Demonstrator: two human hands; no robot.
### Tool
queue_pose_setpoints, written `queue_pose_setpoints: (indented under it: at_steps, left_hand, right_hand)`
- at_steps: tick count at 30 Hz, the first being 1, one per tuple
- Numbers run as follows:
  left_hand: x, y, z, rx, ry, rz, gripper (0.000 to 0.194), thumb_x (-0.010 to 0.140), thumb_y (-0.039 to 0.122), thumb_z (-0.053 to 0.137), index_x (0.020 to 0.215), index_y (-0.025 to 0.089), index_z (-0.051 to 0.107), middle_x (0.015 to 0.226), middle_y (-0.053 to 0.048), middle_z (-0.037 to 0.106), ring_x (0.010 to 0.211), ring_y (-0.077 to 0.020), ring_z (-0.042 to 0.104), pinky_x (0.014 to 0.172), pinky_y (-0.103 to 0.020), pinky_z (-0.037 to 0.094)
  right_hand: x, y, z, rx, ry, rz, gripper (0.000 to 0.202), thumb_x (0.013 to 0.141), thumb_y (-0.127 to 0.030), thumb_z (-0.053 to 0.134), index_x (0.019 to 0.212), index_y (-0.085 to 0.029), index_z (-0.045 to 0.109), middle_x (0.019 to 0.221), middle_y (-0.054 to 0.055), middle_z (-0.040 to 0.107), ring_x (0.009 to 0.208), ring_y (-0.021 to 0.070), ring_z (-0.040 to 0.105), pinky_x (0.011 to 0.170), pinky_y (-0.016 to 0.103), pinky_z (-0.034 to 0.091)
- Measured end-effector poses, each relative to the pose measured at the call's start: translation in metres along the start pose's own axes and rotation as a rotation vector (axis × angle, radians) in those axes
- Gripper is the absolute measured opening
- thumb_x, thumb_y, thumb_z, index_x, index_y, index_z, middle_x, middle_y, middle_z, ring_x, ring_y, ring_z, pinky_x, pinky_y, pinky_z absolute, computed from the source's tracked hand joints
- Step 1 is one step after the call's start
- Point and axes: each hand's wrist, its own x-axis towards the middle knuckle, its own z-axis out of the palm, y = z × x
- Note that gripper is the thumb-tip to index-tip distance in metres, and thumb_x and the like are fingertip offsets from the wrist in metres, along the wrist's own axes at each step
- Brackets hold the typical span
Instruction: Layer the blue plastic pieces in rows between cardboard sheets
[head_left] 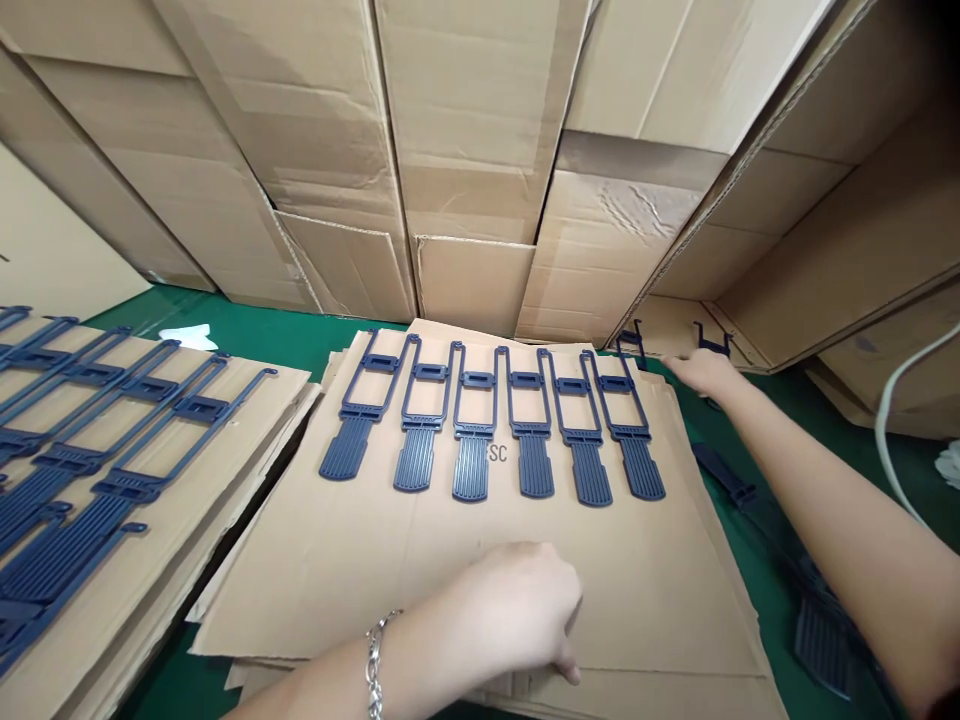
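Over the bare front part of a cardboard sheet (420, 560) is my left hand (517, 605), fingers curled under and thumb pointing down. Nothing shows in it. On the sheet lies a row of several dark blue plastic frames with ribbed paddle ends, among them a frame (474, 430) near the middle. My right hand (705, 372) reaches to the sheet's far right corner, its fingers drawn together. It covers part of a dark blue piece (714, 344), and what it grips is hidden. Another blue piece (631, 342) lies just left of its fingertips.
More blue frames (124, 485) lie on a cardboard stack (247, 470) at left. Cardboard boxes (472, 150) form a wall behind; an open carton (817, 230) stands at right. Loose blue parts (821, 640) lie on the green surface (806, 425) beneath my right forearm. A white cable (889, 420) hangs at right.
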Motion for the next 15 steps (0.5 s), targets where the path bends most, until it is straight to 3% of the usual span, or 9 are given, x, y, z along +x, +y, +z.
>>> queue_pose_setpoints:
  at_steps: [3,7,11,15]
  left_hand:
    - [-0.001,-0.001,0.001,0.026,-0.003,0.044,0.044,0.062,0.054,0.066,0.077,0.013,0.067,0.054,-0.004,0.054,0.047,-0.0171,0.049,0.039,-0.025,0.030]
    - [-0.003,0.000,-0.001,0.059,-0.029,0.034,0.049,0.065,0.060,0.059,0.079,0.013,0.067,0.062,-0.007,0.060,0.051,-0.0170,0.051,0.038,-0.025,0.028]
    - [-0.003,0.001,-0.005,0.058,-0.052,0.006,0.050,0.066,0.061,0.057,0.080,0.014,0.067,0.061,-0.006,0.059,0.050,-0.0157,0.050,0.039,-0.024,0.028]
    - [-0.002,0.002,-0.005,0.082,-0.045,0.016,0.049,0.065,0.061,0.058,0.077,0.014,0.067,0.052,-0.002,0.050,0.043,-0.0129,0.039,0.037,-0.025,0.025]
  right_hand:
    - [0.021,-0.032,0.010,0.053,-0.018,0.028,0.054,0.082,-0.058,0.039,0.089,-0.008,0.058,0.099,0.017,0.055,0.099,0.0234,0.051,0.080,0.033,0.041]
    - [0.036,-0.042,0.014,0.130,-0.023,0.078,0.039,0.083,-0.048,0.048,0.088,-0.010,0.057,0.091,0.007,0.056,0.084,0.0155,0.054,0.076,0.032,0.044]
    - [0.045,-0.028,0.003,0.235,0.068,0.081,0.036,0.090,-0.041,0.041,0.103,-0.011,0.053,0.089,0.005,0.056,0.074,0.0118,0.055,0.069,0.028,0.046]
    - [0.046,0.015,-0.009,0.225,0.209,0.148,0.037,0.093,-0.036,0.031,0.117,-0.013,0.047,0.100,0.008,0.056,0.083,0.0140,0.055,0.071,0.028,0.044]
